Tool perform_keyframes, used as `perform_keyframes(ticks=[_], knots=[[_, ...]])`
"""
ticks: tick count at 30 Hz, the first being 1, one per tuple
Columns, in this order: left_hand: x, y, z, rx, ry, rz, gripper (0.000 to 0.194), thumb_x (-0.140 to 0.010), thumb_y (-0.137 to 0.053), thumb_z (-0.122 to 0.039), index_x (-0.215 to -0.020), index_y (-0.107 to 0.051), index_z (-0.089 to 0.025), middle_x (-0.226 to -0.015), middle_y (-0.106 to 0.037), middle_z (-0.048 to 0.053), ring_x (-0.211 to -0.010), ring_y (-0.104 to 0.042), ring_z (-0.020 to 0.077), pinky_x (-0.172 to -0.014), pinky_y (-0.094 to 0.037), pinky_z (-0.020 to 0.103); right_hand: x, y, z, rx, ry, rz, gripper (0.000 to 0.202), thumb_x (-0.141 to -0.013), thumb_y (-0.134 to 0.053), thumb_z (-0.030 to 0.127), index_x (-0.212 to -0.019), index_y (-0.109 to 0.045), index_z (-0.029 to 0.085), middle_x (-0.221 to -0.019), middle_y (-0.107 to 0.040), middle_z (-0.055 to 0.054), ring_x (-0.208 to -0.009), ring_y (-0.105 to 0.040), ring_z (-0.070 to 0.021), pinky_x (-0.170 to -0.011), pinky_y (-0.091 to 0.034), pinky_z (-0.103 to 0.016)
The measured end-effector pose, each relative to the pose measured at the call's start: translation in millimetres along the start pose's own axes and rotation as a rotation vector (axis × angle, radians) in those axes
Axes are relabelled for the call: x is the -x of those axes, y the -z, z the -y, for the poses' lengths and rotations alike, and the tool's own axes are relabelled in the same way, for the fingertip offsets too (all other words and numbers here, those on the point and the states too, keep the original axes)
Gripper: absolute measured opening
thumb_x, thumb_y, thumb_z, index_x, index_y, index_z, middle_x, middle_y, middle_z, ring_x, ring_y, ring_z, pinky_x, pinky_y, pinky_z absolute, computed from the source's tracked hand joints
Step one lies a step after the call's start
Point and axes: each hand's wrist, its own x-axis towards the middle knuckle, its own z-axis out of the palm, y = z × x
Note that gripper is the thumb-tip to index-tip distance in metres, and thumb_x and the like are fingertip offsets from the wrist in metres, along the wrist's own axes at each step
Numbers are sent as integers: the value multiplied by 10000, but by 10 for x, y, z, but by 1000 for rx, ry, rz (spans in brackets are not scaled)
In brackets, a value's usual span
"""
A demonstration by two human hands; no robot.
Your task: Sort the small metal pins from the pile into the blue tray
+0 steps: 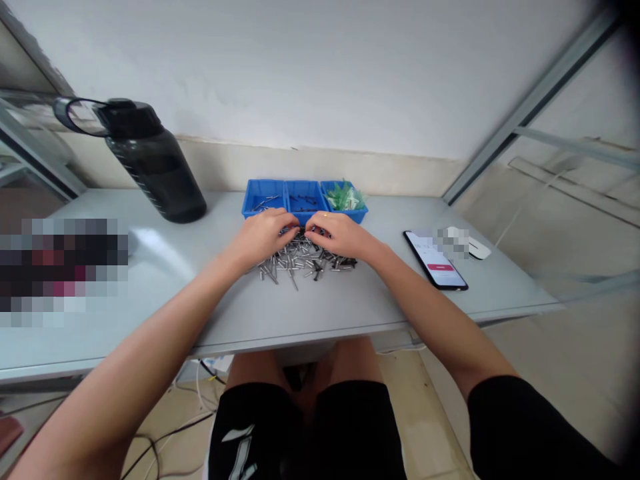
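Note:
A loose pile of small metal pins or screws (295, 261), silver with some dark ones, lies on the grey table in front of three joined blue bins. My left hand (265, 235) is over the pile's left side, fingers curled inward. Opposite it, my right hand (340, 235) bends over the right side, a ring on one finger. The fingertips nearly meet; what they hold is too small to make out. Some silver pieces lie in the left bin (263, 193), dark ones in the middle bin (303, 190), and green and clear plastic packaging (345, 198) fills the right bin (361, 215).
A large dark bottle (155, 163) stands at the back left of the table (320, 313). To the right lie a phone (435, 261) with its screen lit and a white mouse (477, 249). A blurred-out dark object is at the far left. A wall rises behind the bins.

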Motion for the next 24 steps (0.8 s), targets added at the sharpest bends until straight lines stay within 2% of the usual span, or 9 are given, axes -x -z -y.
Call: perform_keyframes(ticks=[9,16,20,24], knots=[[2,31,-29,17,-1,-4,214,-925,-486,-301,-970,-667,-198,-897,-669,53,-887,-622,217,-758,-471,321,-11,-17,-28,-16,46,-38,224,-941,-471,348,-876,-620,194,-858,-618,-38,-773,-557,-157,-757,-408,-292],[8,25,-37,23,19,20,236,-934,-487,-319,-1064,-641,-197,-955,-685,58,-931,-628,224,-775,-477,323,-16,-4,-132,80,-78,-165,203,-933,-466,317,-932,-626,193,-912,-643,-58,-841,-581,-180,-801,-430,-311],[8,-1,-25,23,-9,45,228,-934,-481,-316,-1019,-658,-201,-928,-688,48,-922,-640,227,-779,-476,321,-18,-32,-242,164,-177,-215,261,-930,-467,288,-1095,-628,166,-1112,-652,-113,-1028,-593,-229,-930,-440,-377],[8,0,-26,18,-8,48,239,-931,-470,-316,-1002,-669,-203,-902,-695,45,-870,-652,219,-743,-475,309,-2,-113,-322,223,-223,-112,439,-912,-489,266,-1331,-531,143,-1377,-534,-156,-1234,-529,-262,-1032,-429,-421]])
